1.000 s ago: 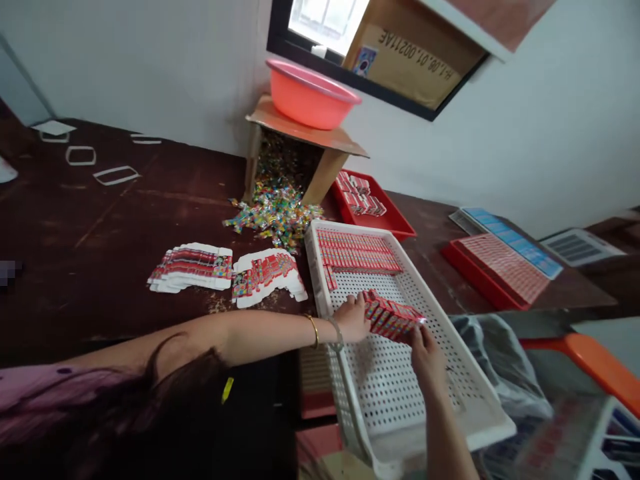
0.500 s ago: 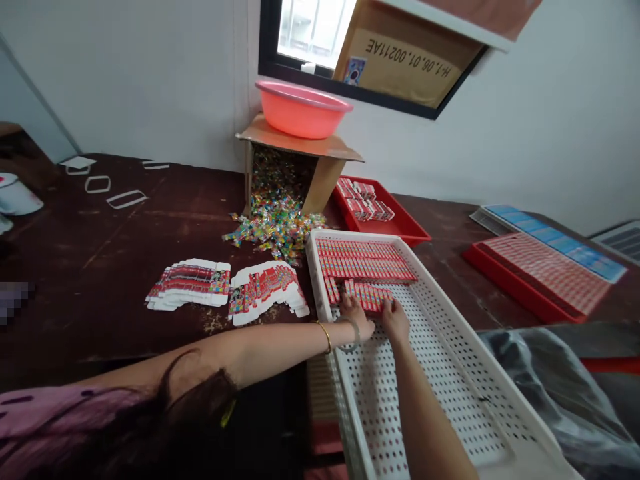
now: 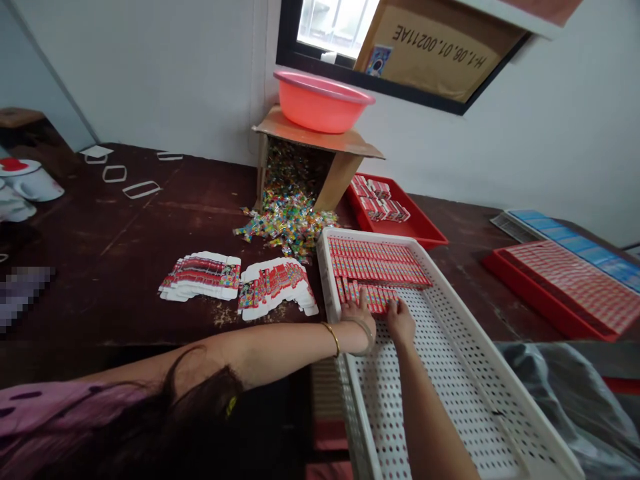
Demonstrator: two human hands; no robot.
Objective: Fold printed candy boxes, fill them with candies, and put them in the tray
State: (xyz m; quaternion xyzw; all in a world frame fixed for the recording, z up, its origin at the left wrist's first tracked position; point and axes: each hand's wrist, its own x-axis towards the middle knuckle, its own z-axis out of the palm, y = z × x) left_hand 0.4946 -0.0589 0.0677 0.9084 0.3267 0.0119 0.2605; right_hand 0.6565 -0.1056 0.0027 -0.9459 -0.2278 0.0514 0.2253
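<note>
A perforated white plastic tray [image 3: 445, 320] lies in front of me, with rows of small red printed boxes [image 3: 377, 261] packed upright at its far end. My left hand [image 3: 361, 315] is at the left part of the nearest row of small boxes [image 3: 377, 297], fingers bent against it, partly hiding it. At the row's right end, my right hand [image 3: 401, 323] closes its fingers on the last boxes. The row is gripped between both hands and sits close to the full rows behind it. Left of the tray lie two fanned stacks of flat printed cartons [image 3: 277, 287].
Wrapped candies [image 3: 290, 217] spill from a cardboard box [image 3: 340, 180] topped by a pink basin [image 3: 325, 100]. Behind the tray is a red tray [image 3: 420, 223] of cartons; another red tray [image 3: 545, 300] of packed boxes stands right. Clear plastic sheeting [image 3: 560, 393] lies at the right.
The row of boxes between my hands has moved left, closing the gap to the boxes at the tray's left wall. The whole view has shifted slightly.
</note>
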